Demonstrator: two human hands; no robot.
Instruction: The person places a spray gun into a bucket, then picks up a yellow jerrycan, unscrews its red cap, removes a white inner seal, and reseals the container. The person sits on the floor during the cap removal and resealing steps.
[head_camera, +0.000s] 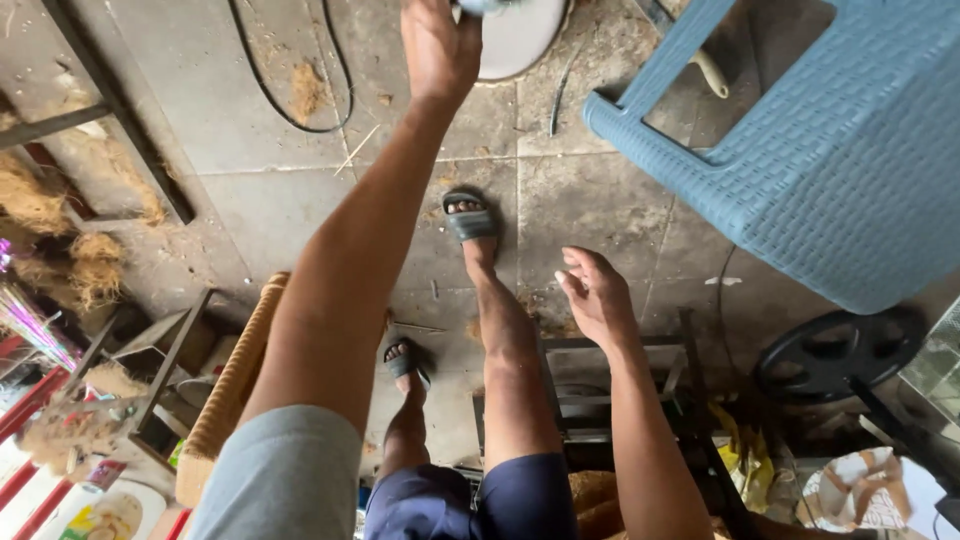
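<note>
My left hand (440, 45) reaches far forward to the top edge of the view, its fingers closed around a small greyish object that is mostly cut off, just over a pale round disc (520, 40) on the floor. My right hand (595, 295) hovers lower, near my knee, fingers loosely spread and holding nothing. Below are my two legs in dark shorts, with feet in grey sandals (470, 222) on the stained concrete floor.
A blue woven-pattern plastic stool (840, 150) stands at the right. A black cable (290, 105) loops at the top. Coir fibre clumps (70, 260) and a metal frame (120, 130) lie at the left; a rolled rope bundle (235, 380), a black wheel (835, 352) and a small metal stand (620, 375) are nearer.
</note>
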